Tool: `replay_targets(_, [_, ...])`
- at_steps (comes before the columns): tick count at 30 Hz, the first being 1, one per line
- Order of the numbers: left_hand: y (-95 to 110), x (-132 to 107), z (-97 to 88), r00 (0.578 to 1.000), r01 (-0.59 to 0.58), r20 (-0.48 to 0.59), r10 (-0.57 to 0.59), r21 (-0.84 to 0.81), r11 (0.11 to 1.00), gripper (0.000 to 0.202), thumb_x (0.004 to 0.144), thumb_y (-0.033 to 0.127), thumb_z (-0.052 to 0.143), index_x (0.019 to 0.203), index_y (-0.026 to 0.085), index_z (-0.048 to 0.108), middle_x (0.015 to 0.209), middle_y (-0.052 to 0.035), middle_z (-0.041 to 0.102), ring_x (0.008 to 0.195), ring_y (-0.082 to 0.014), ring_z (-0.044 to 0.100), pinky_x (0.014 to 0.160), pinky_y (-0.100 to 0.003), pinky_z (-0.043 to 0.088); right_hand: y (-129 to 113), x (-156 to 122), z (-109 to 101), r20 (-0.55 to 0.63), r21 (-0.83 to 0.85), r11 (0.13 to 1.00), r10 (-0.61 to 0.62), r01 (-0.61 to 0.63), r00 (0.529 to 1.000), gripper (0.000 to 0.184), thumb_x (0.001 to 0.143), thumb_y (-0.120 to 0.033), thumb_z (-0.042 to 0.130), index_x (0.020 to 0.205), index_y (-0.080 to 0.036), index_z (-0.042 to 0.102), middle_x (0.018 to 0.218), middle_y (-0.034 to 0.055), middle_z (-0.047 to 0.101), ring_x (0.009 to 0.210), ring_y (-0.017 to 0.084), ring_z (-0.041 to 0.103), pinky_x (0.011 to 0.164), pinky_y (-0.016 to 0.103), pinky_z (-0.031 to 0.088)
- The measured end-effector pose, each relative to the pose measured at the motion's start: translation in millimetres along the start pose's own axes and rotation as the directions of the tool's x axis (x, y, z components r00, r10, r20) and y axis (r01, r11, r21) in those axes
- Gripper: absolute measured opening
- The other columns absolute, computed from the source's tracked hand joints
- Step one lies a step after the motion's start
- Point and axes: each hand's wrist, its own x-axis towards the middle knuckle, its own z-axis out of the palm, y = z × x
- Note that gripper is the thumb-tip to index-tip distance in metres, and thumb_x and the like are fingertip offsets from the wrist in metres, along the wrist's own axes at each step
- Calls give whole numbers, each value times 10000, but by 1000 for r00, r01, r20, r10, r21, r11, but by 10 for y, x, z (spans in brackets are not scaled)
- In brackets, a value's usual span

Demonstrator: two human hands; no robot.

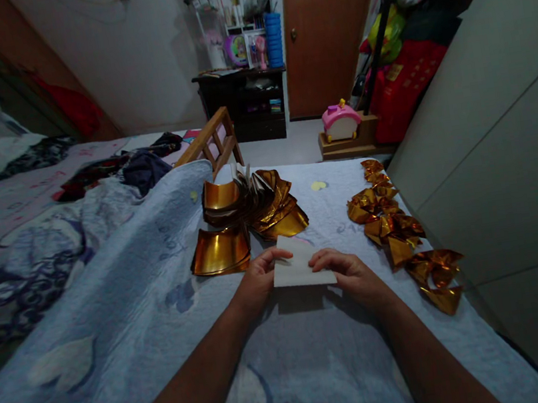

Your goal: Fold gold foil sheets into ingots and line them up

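A pale, flat sheet of paper (302,270) is held up between both hands, just above the bed cover. My left hand (263,273) grips its left edge, with a finger laid over the top face. At the right edge, my right hand (347,272) pinches the sheet, fingertips on its upper face. Behind the sheet lie curved stacks of shiny gold foil paper (220,249), some with pale undersides showing. To the right runs a row of folded gold foil pieces (391,223), the nearest one (437,277) lying apart from the others.
A blue patterned bed cover (180,349) lies under everything. A wooden bed rail (209,139) stands beyond the stacks, with rumpled clothes (142,166) to the left. A pale cabinet (503,146) borders the right side. Further off are a dark shelf unit (243,97) and a pink toy case (341,122).
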Motion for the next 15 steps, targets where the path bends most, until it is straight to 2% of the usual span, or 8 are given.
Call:
replay_targets(5, [26,-18,19,989,-150,46,144,222,963,250,605,169,848,839,177,758,1047,-66,684,962,-216,651,826,-292,519,-9,7,3,-59,-11,1000,3,-4,998,78,811,-294,712,845,-267,777,1002,56,699,1018,251,629,1003,413,439])
replay_targets(9, [15,22,-8,977,-210,30,210,268,940,206,618,221,867,796,179,773,1182,-87,643,1099,-241,618,957,-336,488,-7,11,1,-85,13,1000,9,-7,996,65,767,-301,747,817,-264,767,981,49,707,1004,258,632,993,408,445])
replay_targets(12, [-10,40,-36,978,-205,19,207,253,946,261,645,336,881,824,177,775,1155,-91,654,1080,-249,615,915,-326,500,-24,10,6,-80,23,999,32,-30,996,70,733,-319,778,752,-254,760,955,49,715,975,259,628,967,399,460])
replay_targets(15, [-27,38,-49,980,-196,18,197,223,955,301,672,415,867,801,165,759,1104,-79,666,992,-229,624,814,-288,509,-41,0,18,-77,15,997,78,-77,994,125,755,-361,766,729,-240,762,919,50,704,897,236,617,845,350,492])
